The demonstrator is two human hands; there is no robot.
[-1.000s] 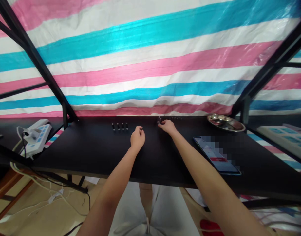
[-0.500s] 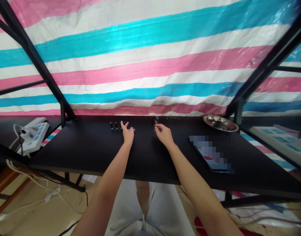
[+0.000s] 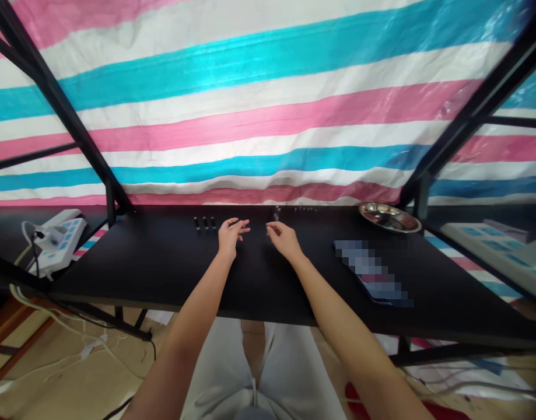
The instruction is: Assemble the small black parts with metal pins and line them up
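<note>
Since half a second ago my left hand (image 3: 230, 236) has pulled back from the row of black pegs (image 3: 204, 223) and swung toward the middle, and only three pegs stand in that row now where four stood before. The right hand (image 3: 284, 239) has drifted slightly left to meet it. Both hands hover close together over the far part of the black table (image 3: 163, 262), near each other but not touching. The left fingers (image 3: 244, 222) reach out toward the right hand; something dark shows by the thumb, but I cannot tell whether they grip a peg. The right fingertips (image 3: 270, 228) are drawn together, and I cannot tell if they pinch anything. A small silver piece (image 3: 276, 212) sits just beyond them. Further right lie a phone (image 3: 372, 273) and a metal dish (image 3: 389, 217).
</note>
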